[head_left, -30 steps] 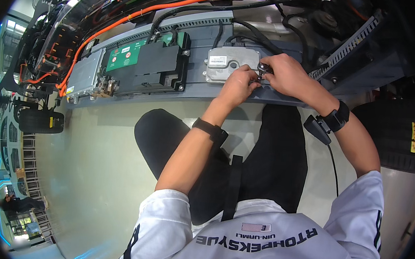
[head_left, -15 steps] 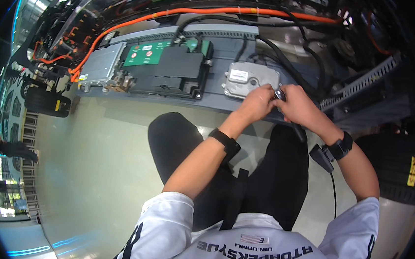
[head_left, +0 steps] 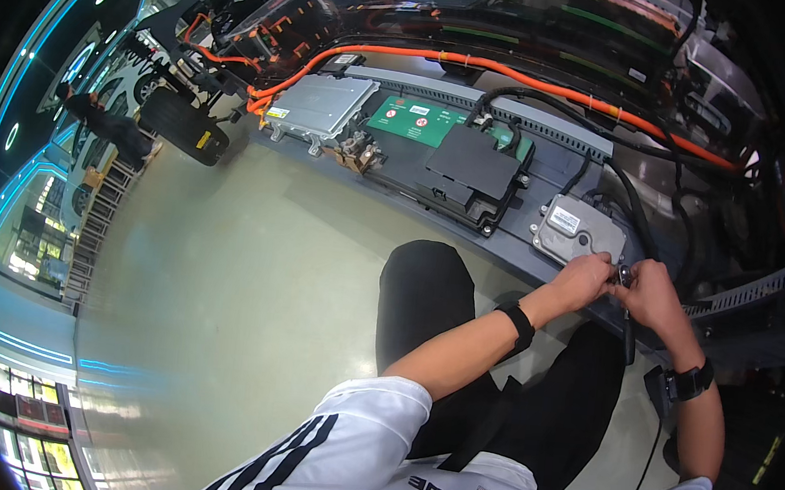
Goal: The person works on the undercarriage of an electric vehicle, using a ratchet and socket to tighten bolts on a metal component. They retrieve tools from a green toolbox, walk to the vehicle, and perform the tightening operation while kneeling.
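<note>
At centre right of the frame, the left hand [head_left: 584,279] and right hand [head_left: 651,296] pinch a small dark metal connector [head_left: 624,276] between them, just below the grey cast-metal control box [head_left: 579,230], both equally near.

- Your left hand [head_left: 583,280] and right hand [head_left: 651,296] meet at about 3 o'clock in the view, fingers touching a small connector [head_left: 624,276] between them.
- The connector sits just below the small metal module [head_left: 579,230], at its 5 o'clock corner.
- At the module's 10 o'clock lies the flat cover [head_left: 470,166], on the circuit board [head_left: 419,119].
- Further on at 10 o'clock is the large metal box [head_left: 321,106].
- The thick cable [head_left: 519,73] runs behind all of these, at 12 o'clock.
- Your knees are over the floor [head_left: 241,269], in front of the assembly.
</note>
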### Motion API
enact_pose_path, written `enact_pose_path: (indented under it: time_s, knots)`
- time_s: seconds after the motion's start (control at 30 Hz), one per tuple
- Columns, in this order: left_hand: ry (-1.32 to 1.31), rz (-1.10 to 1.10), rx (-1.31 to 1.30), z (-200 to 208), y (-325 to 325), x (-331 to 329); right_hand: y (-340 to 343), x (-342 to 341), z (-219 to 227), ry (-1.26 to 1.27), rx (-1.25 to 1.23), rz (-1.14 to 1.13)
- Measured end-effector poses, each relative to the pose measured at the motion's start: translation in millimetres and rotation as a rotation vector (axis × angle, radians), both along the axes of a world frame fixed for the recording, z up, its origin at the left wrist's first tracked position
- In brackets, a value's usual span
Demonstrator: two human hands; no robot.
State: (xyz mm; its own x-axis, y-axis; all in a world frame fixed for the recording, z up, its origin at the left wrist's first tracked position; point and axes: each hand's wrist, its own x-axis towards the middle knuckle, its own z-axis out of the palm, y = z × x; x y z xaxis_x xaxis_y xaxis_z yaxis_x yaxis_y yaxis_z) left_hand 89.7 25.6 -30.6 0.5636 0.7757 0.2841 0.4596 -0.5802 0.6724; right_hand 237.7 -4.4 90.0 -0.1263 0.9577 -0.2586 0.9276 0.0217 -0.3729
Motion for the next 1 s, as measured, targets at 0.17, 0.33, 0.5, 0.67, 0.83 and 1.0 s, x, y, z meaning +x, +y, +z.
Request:
enact_pose_path:
  time_s: [0.17, 0.33, 0.5, 0.67, 0.83, 1.0]
  knots:
    - [-0.042, -0.13, -0.047, 4.9, 5.6, -2.1, -5.0, 6.6, 4.8, -0.103, 0.261, 0.232]
    - [-0.021, -0.064, -0.05, -0.2, 2.3, 5.7, -0.1, 13.0, 0.3, -0.015, -0.011, -0.047]
    - [-0.048, -0.034, -0.053, -4.6, -2.0, 4.8, -8.5, 0.8, 5.3, -0.145, 0.155, 0.143]
    - [-0.056, -0.109, -0.046, -7.5, 5.7, 4.2, -5.7, 12.4, -10.8, -0.169, 0.557, 0.349]
    - [-0.036, -0.018, -0.082, -4.3, 0.8, 4.5, -2.6, 0.2, 4.4, -0.18, 0.17, 0.061]
    - [-0.017, -0.046, -0.048, -0.5, 2.0, 6.5, -2.0, 13.7, -15.4, -0.194, 0.468, 0.27]
